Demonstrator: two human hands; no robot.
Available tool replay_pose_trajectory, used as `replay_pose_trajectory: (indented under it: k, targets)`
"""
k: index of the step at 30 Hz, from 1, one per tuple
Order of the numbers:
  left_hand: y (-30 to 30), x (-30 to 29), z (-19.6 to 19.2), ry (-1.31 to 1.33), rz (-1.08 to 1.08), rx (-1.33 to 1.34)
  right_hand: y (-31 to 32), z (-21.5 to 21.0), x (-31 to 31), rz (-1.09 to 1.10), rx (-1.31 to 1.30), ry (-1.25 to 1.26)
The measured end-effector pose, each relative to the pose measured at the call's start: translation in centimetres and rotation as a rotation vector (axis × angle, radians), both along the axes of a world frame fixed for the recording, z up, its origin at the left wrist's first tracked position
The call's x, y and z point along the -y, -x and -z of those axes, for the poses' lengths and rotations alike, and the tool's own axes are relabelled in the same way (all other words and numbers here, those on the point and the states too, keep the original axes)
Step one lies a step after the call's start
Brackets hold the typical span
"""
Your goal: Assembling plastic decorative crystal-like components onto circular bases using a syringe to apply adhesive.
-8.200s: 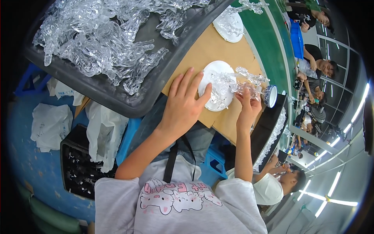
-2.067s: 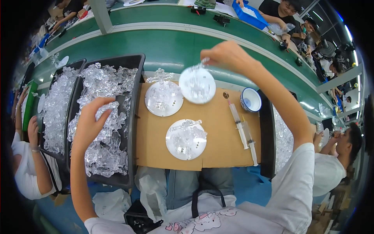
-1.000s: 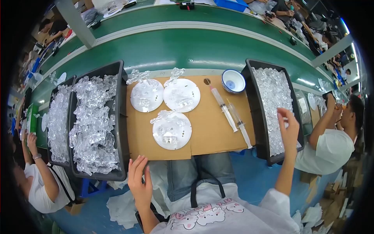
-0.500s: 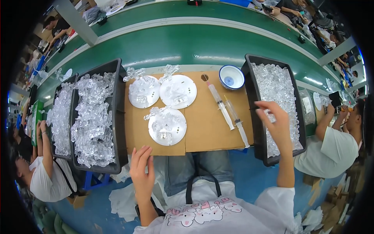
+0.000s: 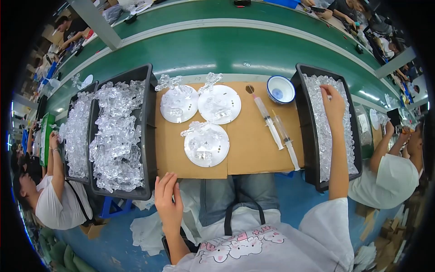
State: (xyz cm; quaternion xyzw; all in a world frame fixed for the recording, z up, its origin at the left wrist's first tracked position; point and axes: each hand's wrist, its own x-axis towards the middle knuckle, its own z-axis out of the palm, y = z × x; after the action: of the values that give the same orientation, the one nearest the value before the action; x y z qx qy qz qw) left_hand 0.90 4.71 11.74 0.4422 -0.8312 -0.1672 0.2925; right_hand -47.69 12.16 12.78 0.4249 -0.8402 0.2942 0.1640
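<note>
My right hand point(image 5: 334, 105) is over the dark bin on the right point(image 5: 312, 156), its bent fingertips at the small clear plastic pieces point(image 5: 333, 156) inside. Its fingers look slightly apart, and I make out nothing held in them. Just off the front edge of the cardboard sheet point(image 5: 263, 158), my left hand point(image 5: 168, 199) hovers with loosely stretched fingers and no object. Three white discs bearing clear plastic parts lie on the cardboard: one at the back left point(image 5: 178, 113), another beside it point(image 5: 230, 106), and one nearer me point(image 5: 206, 153).
Two syringes point(image 5: 268, 121) point(image 5: 287, 141) lie slanted on the cardboard's right side, near a blue-rimmed white bowl point(image 5: 280, 89). Dark bins of larger clear pieces stand at left point(image 5: 147, 136) point(image 5: 74, 136). A green bench point(image 5: 226, 50) runs behind. People sit on both sides.
My right hand has moved from the bin's near-left side farther over it, with its fingertips down at the clear pieces. My left hand has stayed near the cardboard's front edge. The view has shifted slightly.
</note>
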Motion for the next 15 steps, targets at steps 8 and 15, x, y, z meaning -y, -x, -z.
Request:
replay_pose_trajectory:
  k: [8, 15]
  targets:
    - [1.0, 1.5, 0.0, 0.013, -0.003, -0.023, -16.2, -1.5, -2.7, -0.314, 0.278, -0.088]
    - [5.5, 2.1, 2.5, -0.087, -0.016, -0.194, -18.0, 4.8, 0.7, -0.145, 0.215, -0.224]
